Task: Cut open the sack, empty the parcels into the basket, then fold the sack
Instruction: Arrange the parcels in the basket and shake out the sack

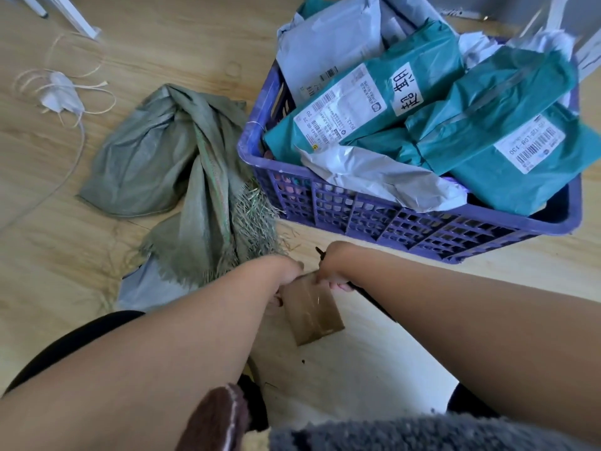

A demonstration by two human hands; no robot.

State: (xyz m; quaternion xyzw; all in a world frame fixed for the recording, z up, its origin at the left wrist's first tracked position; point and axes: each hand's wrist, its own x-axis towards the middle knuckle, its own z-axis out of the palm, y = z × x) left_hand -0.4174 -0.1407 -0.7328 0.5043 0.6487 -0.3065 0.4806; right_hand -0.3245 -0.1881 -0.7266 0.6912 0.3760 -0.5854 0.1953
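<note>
Gripping a small brown cardboard parcel (313,310) in both my left hand (287,271) and right hand (331,268) | purple basket (325,203) heaped | green woven sack (182,164) emptied, crumpled on floor, unfolded.

Off to my far left on the wooden floor (182,34) I see a crumpled white face mask (61,94), tangled among loose loops of pale straw-coloured string (78,68). A thin white cord (70,170) trails from the mask toward me. At the top left corner stand white furniture legs (76,14), blurred. Stray fibres (107,297) litter the boards.
</note>
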